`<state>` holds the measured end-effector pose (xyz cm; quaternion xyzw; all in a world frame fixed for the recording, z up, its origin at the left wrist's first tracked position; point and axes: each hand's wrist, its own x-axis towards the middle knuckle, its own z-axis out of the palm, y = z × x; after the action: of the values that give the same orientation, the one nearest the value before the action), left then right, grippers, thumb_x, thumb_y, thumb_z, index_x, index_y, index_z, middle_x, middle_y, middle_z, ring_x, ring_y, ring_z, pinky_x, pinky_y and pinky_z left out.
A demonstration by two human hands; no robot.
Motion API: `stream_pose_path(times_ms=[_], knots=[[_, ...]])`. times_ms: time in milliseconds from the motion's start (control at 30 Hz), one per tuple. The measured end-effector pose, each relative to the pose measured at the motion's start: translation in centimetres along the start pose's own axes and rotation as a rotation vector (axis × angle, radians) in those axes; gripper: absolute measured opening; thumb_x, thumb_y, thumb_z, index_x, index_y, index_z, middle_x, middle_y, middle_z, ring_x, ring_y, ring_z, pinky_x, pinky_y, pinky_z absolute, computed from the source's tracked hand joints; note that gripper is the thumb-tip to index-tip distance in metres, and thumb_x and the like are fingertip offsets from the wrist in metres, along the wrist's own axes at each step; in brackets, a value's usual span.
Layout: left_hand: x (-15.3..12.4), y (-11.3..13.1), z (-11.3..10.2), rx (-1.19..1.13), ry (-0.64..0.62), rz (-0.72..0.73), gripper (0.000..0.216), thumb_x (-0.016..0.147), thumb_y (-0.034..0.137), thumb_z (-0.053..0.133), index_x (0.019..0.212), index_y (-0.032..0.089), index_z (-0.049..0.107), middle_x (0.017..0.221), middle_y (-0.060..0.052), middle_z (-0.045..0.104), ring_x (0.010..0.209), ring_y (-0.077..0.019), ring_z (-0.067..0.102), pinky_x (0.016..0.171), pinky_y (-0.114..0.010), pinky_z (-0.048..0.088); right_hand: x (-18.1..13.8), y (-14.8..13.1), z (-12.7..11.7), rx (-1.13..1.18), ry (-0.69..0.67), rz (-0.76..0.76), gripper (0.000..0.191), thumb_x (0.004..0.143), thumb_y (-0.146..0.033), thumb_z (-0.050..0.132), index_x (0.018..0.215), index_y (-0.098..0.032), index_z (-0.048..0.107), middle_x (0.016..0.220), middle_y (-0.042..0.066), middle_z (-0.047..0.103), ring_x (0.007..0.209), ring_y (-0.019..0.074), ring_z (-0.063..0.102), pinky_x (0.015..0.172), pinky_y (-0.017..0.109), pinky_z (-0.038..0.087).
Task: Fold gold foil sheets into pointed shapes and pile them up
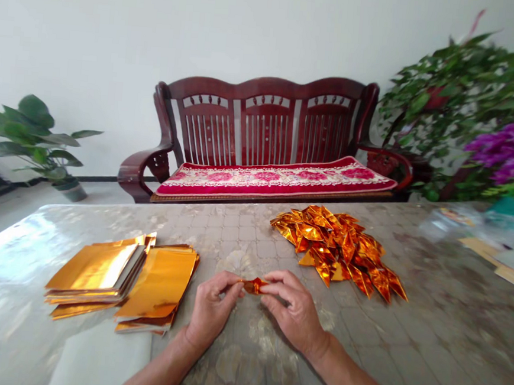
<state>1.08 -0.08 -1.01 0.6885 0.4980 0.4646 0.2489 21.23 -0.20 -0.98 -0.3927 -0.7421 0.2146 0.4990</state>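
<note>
Both my hands meet over the middle of the table [427, 348]. My left hand [211, 309] and my right hand [292, 311] pinch the two ends of a small folded piece of gold foil paper [254, 285], fingers closed on it. To the left lie two stacks of flat gold foil sheets [121, 279]. Beyond my right hand sits a pile of folded gold foil pieces [341, 249].
The table has a glossy patterned cover. A dark red wooden bench [265, 140] with a red floral cushion stands behind it. Potted plants are at the far left [34, 139] and right [468, 108]. Plastic bags and cardboard [493, 241] lie at the table's right edge.
</note>
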Motion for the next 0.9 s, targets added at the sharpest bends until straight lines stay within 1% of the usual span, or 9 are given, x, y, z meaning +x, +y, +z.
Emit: stream_pose_path(times_ms=[133,267,433,567,700,800,900], knots=[[-0.3,-0.1,0.3,-0.037,-0.002,-0.015,0.015,0.088,0.023,0.060,0.082,0.019,0.073,0.068,0.000,0.071,0.059,-0.0134,0.064,0.058,-0.021,0.051,0.4,-0.6,-0.4,0.089,0.009,0.033,0.018,0.094,-0.027,0.058,0.094,-0.024,0.076,0.096,0.007,0.071,0.092,0.0195,0.067,0.084,0.032,0.055],[-0.7,-0.3,0.7,-0.110,-0.029,-0.060,0.012,0.085,0.024,0.064,0.079,0.020,0.073,0.067,0.000,0.071,0.055,-0.0130,0.064,0.055,-0.021,0.052,0.6,-0.4,-0.2,0.096,0.038,0.048,0.014,0.092,-0.023,0.060,0.092,-0.024,0.075,0.088,0.004,0.072,0.085,0.0179,0.067,0.079,0.030,0.055],[-0.8,-0.1,1.0,-0.167,-0.045,-0.114,0.009,0.082,0.021,0.066,0.076,0.020,0.073,0.063,0.001,0.070,0.050,-0.0118,0.062,0.052,-0.020,0.051,0.6,-0.1,0.2,0.039,-0.069,0.010,0.014,0.090,-0.017,0.062,0.092,-0.024,0.074,0.086,0.003,0.071,0.083,0.0163,0.066,0.076,0.027,0.052],[-0.9,-0.1,1.2,-0.219,-0.078,-0.138,0.008,0.082,0.022,0.067,0.076,0.020,0.073,0.065,0.001,0.071,0.052,-0.0121,0.064,0.054,-0.020,0.051,0.6,-0.4,0.3,0.004,-0.115,-0.016,0.015,0.091,-0.017,0.061,0.090,-0.024,0.074,0.083,0.002,0.069,0.080,0.0150,0.064,0.073,0.025,0.051],[-0.9,0.0,1.4,-0.222,-0.098,-0.148,0.008,0.082,0.022,0.068,0.078,0.020,0.074,0.064,0.002,0.071,0.057,-0.0133,0.066,0.058,-0.021,0.053,0.7,-0.7,0.4,-0.059,-0.111,-0.006,0.013,0.091,-0.016,0.061,0.085,-0.022,0.071,0.079,0.001,0.067,0.076,0.0143,0.062,0.069,0.024,0.047],[-0.7,0.3,1.4,-0.174,-0.115,-0.128,0.013,0.086,0.023,0.064,0.080,0.020,0.075,0.064,0.002,0.071,0.061,-0.0138,0.067,0.062,-0.021,0.053,0.7,-0.9,0.4,-0.140,-0.100,-0.018,0.016,0.092,-0.016,0.058,0.080,-0.021,0.068,0.075,0.001,0.065,0.073,0.0144,0.060,0.067,0.025,0.044],[-0.7,0.7,1.2,-0.101,-0.126,-0.101,0.018,0.089,0.026,0.060,0.080,0.020,0.074,0.068,0.001,0.073,0.064,-0.0139,0.067,0.064,-0.021,0.052,0.7,-0.9,0.5,-0.225,-0.091,-0.052,0.017,0.092,-0.016,0.058,0.076,-0.021,0.065,0.072,0.000,0.063,0.070,0.0143,0.058,0.065,0.026,0.040]])
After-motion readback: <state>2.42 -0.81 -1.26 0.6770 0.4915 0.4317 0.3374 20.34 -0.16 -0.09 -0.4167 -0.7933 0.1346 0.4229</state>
